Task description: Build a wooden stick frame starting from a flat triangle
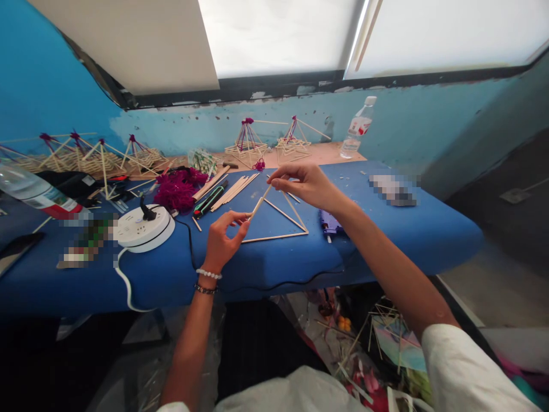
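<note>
Blue table (274, 269): purple yarn (178, 190), power strip (144, 229) crowd left; each hand's grip pinches sticks (261, 201).

Strong daylight glares through the pale, blown-out window panels (278, 37) above the blue cloth-covered counter (386, 240), leaving the space beneath it dim and murky, while wide-angle distortion bows and stretches the edges, fine detail looks soft, and blocky pixelation hides small patches.
</note>
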`<action>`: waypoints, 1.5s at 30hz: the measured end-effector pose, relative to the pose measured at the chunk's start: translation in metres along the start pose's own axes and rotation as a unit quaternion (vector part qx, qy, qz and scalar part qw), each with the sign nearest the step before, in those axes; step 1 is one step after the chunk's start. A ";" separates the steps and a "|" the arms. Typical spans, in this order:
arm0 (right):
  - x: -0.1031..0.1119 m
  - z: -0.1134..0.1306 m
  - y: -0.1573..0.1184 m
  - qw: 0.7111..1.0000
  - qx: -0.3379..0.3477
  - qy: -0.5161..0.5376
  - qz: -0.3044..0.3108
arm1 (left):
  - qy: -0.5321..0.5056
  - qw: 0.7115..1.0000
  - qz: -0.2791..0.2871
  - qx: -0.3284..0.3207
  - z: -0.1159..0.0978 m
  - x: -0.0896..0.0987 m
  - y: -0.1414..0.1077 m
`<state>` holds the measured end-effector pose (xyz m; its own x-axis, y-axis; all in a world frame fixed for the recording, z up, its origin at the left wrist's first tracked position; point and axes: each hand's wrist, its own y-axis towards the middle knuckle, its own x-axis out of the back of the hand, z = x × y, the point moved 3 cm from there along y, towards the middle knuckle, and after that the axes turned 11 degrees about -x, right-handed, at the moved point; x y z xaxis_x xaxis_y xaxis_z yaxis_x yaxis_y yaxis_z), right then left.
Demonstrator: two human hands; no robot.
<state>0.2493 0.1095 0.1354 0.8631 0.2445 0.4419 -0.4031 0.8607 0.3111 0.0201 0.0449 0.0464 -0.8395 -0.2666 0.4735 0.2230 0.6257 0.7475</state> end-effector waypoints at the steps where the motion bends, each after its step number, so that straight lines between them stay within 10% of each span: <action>1: 0.002 0.002 0.001 1.000 0.003 -0.008 0.009 | -0.007 1.000 0.000 0.010 0.001 0.004 0.003; 7: 0.019 0.024 0.013 0.994 0.044 -0.045 0.088 | -0.014 0.998 0.017 0.063 0.033 0.017 0.041; 14: 0.039 0.047 0.020 0.981 0.019 -0.049 0.185 | 0.039 0.964 0.263 -0.004 0.083 -0.037 0.088; 20: 0.046 0.038 0.027 0.973 0.036 -0.083 0.213 | 0.038 0.934 0.354 -0.018 0.097 -0.059 0.098; 35: 0.062 0.022 0.059 0.971 0.007 -0.087 0.224 | 0.161 0.936 0.307 0.056 0.063 -0.003 0.054; 45: 0.027 0.003 0.061 0.980 0.081 -0.097 0.150 | 0.278 0.842 0.439 0.147 0.005 0.011 0.036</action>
<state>0.2473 0.1674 0.1685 0.6298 0.3729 0.6814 -0.6873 0.6763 0.2650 0.0162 0.0682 0.0756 -0.0358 0.1426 0.9891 0.4361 0.8928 -0.1129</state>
